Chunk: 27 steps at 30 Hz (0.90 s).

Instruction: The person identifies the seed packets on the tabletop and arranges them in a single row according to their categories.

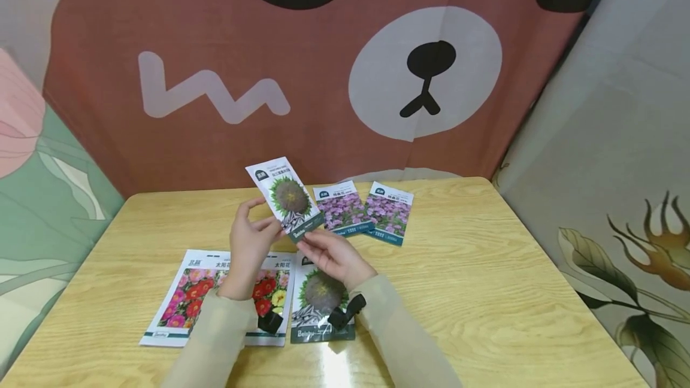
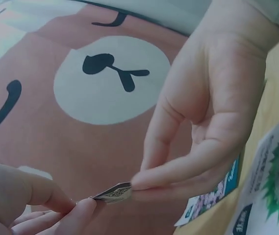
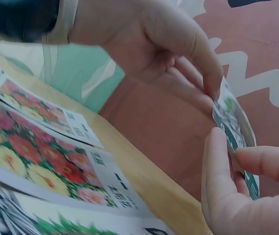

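Both hands hold a white seed packet (image 1: 291,196) with a brown, green-fringed flower head and striped seeds on its front. It is raised and tilted above the table. My left hand (image 1: 250,244) pinches its lower left edge. At the bottom edge, my right hand (image 1: 339,259) pinches it between thumb and fingers; the right wrist view shows the packet (image 3: 235,127) nearly edge-on. Below the right hand, a matching packet (image 1: 323,295) lies on the table, partly covered by the wrist. Two packets with red and pink flowers (image 1: 185,298) lie beneath the left forearm.
Farther back on the wooden table (image 1: 485,280), two purple-flower packets (image 1: 342,208) lie at angles, their lower corners overlapping. Behind the table hangs a reddish-brown cloth (image 1: 323,106) with a bear face. Another patterned cloth (image 1: 620,166) hangs at the right.
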{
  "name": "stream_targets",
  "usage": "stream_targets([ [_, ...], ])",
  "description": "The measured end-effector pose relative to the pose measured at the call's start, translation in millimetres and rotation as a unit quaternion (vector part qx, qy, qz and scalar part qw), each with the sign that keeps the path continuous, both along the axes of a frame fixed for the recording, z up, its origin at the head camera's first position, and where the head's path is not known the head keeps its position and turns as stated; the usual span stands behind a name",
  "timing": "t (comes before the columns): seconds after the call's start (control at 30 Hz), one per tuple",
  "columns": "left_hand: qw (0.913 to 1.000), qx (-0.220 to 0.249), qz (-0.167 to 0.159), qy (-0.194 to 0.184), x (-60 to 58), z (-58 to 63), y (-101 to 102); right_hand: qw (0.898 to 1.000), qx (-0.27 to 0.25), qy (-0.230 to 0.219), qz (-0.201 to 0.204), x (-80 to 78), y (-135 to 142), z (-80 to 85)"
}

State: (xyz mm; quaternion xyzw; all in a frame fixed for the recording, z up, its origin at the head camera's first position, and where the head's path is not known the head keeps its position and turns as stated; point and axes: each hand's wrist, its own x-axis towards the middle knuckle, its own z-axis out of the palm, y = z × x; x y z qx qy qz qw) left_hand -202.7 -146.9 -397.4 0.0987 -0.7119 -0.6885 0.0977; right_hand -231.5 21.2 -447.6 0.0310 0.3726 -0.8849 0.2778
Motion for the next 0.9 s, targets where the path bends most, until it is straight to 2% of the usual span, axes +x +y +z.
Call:
stream_targets([
  [0.3,0.9994,-0.005,-0.034,0.001,11.0,13.2,4,0.995,0.057,0.03,-0.074,-8.8,25,11.9],
  [0.47,0.998,-0.003,-0.063,-0.009,14.4,20.3,7,0.984,0.125,0.071,-0.106,-14.7,43,22.9],
  [0.57,0.9963,-0.001,-0.083,-0.022,16.1,22.7,9,0.975,0.161,0.11,-0.108,-18.0,56,30.1],
  [0.67,0.9933,-0.004,-0.111,-0.03,17.4,22.9,11,0.959,0.213,0.155,-0.103,-19.3,71,38.5],
  [0.83,0.9868,-0.016,-0.157,-0.037,18.7,20.7,16,0.92,0.316,0.219,-0.075,-17.6,95,51.8],
  [0.9,0.9846,-0.016,-0.17,-0.04,18.9,18.6,18,0.909,0.34,0.233,-0.058,-16.6,104,56.2],
])
